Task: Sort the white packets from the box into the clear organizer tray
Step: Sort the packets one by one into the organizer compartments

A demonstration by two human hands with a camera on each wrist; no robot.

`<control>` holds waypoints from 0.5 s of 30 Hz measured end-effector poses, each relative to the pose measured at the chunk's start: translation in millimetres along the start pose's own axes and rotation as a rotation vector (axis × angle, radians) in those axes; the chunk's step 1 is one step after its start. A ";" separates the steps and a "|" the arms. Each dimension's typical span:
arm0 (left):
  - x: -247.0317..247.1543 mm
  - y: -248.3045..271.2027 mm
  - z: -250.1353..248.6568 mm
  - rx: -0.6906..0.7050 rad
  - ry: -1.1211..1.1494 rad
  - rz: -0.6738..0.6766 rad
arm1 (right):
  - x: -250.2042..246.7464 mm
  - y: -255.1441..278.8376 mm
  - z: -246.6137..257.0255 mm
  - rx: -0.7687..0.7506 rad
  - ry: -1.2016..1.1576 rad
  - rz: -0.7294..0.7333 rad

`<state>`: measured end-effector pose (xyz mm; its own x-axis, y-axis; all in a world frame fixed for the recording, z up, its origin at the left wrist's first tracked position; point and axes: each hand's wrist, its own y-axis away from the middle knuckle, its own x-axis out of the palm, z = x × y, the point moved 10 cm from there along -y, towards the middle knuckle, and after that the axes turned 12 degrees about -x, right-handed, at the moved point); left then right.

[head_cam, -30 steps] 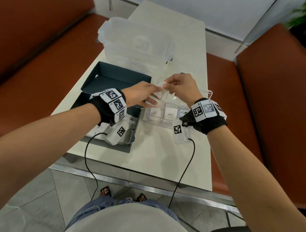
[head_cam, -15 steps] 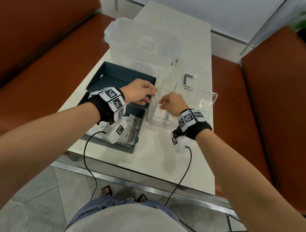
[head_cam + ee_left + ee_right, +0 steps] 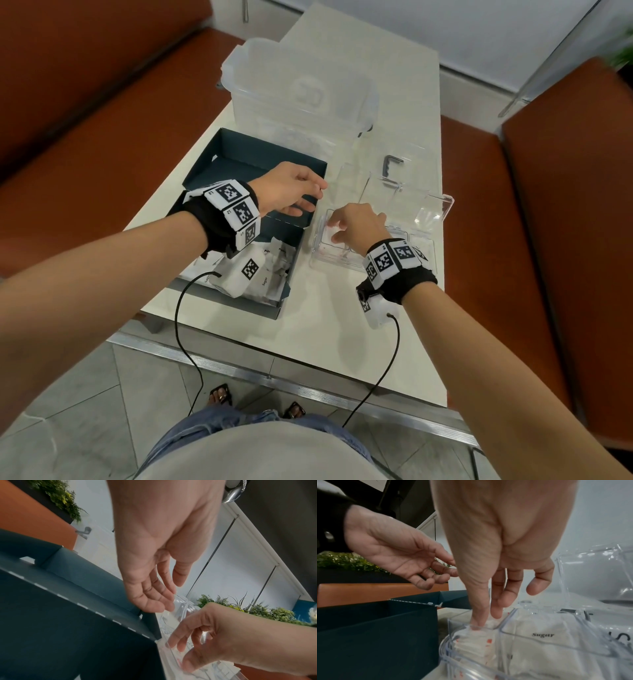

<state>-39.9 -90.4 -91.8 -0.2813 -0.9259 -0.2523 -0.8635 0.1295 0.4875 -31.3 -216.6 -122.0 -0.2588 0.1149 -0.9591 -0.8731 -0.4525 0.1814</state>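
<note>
The dark teal box (image 3: 246, 161) lies open on the left, with several white packets (image 3: 270, 274) in its near end. To its right is the clear organizer tray (image 3: 423, 253). My right hand (image 3: 337, 229) reaches down into the tray's leftmost compartment. Its thumb and forefinger (image 3: 486, 619) pinch the top of a white packet with red marks (image 3: 476, 642). The middle compartment holds white packets marked Sugar (image 3: 542, 635). My left hand (image 3: 313, 197) hovers over the box's right edge, fingers relaxed and holding nothing (image 3: 164, 599).
The tray's clear lid (image 3: 424, 205) stands open behind it. A large lidded clear container (image 3: 301, 92) sits at the back of the white table, and a small grey bracket (image 3: 392, 168) lies behind the tray. Orange benches flank the table.
A second ago both hands held a white packet above the tray. The right hand has carried it down into the leftmost compartment; the left hand has let go and drawn back towards the box.
</note>
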 end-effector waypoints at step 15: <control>-5.6 4.1 1.8 0.014 0.002 -0.003 | -21.2 7.6 4.6 0.010 -0.060 -0.008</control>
<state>-42.7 -84.1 -89.9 -0.2782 -0.9268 -0.2524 -0.8701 0.1318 0.4749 -34.4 -218.4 -99.3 -0.2757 0.1716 -0.9458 -0.8794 -0.4423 0.1761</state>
